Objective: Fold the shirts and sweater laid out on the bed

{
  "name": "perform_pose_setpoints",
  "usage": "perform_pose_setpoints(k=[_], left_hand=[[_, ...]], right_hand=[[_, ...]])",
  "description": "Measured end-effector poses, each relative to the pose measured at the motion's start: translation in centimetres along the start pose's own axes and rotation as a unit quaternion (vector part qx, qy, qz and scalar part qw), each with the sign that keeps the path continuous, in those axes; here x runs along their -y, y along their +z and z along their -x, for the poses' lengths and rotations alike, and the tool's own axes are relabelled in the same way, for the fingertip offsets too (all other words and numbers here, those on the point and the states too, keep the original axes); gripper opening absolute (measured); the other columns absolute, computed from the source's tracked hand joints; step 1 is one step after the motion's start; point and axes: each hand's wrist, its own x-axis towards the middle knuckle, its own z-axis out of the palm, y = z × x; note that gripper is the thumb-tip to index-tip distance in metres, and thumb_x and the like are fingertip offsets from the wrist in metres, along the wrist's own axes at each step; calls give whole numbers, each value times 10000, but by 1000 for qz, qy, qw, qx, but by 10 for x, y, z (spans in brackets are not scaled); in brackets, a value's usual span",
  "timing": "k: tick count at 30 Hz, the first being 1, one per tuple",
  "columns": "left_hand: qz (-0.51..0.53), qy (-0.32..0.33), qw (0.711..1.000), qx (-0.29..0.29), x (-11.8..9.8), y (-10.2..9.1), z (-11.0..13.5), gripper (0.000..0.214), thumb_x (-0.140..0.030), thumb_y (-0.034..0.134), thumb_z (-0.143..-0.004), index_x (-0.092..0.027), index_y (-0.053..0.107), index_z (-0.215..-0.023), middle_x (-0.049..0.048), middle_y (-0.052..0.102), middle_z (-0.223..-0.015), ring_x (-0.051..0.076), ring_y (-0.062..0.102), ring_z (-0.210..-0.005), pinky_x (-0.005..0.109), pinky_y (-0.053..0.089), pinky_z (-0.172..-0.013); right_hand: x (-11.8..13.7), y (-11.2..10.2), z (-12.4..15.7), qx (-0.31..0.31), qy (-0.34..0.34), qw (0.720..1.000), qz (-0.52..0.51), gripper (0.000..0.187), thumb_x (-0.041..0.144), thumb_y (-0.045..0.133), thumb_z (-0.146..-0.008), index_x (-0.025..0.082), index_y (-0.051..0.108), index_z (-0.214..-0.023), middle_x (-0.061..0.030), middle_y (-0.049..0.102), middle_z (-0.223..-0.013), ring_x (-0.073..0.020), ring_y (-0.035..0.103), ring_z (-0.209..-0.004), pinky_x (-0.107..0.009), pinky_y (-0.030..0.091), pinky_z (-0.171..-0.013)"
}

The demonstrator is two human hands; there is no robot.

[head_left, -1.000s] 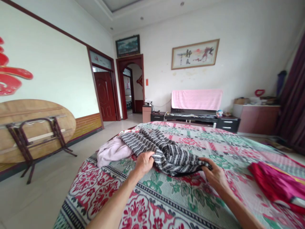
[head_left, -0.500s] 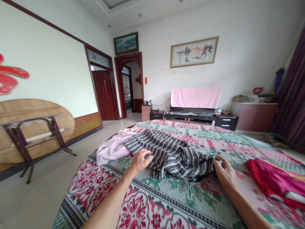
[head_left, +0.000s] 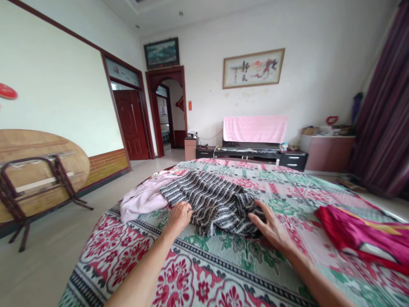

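A black-and-white striped knit garment, probably a sweater, lies rumpled on the patterned bed cover. At its near left edge, my left hand is closed with the fingers curled on the knit; the fingertips are partly hidden. On the other side, my right hand rests against the right end, its thumb and fingers apart and no cloth gripped between them. A pale pink garment lies crumpled just left of the striped one, partly beneath it.
Magenta and red folded clothing lies on the right of the bed. A folding round table leans against the left wall. Beyond the bed stand a low black cabinet and a television covered with a pink cloth.
My right hand has moved left and let go of the garment's right end, which is now folded inward. My left hand's fingers have closed on the left edge. The view has turned slightly right.
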Motion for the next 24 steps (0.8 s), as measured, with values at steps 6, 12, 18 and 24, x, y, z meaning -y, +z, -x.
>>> perform_pose_setpoints(k=[6,12,18,24], left_hand=[[29,-35,999,20,-23,-16,1,262,-247,421,-889,-190,675,-916,72,705,-890,189,632,-872,293,430,-822],[252,60,961,96,-62,-32,-1,249,-314,518,-823,-176,714,-890,21,726,-807,140,644,-745,213,433,-682],[263,-29,964,29,-42,-29,-7,280,-295,449,-856,-176,699,-900,21,718,-783,132,645,-707,229,458,-693],[-5,-95,994,-60,13,-25,-12,261,-171,476,-823,-181,677,-988,100,672,-1061,214,597,-1011,318,422,-914]], right_hand=[[29,30,16,78,-94,980,157,528,445,638,-710,247,611,-1199,-122,399,-1443,-358,356,-1322,-551,346,-1036],[11,12,-4,-11,-35,998,54,351,310,424,-775,173,674,-979,-112,625,-1174,-240,606,-1036,-377,463,-936],[-20,-14,-12,-170,105,978,55,439,396,412,-703,181,664,-990,-108,630,-1108,-261,577,-1050,-386,452,-923],[-28,-3,-9,-127,60,987,80,393,379,443,-699,201,669,-966,-97,608,-1140,-254,583,-1032,-398,455,-919]])
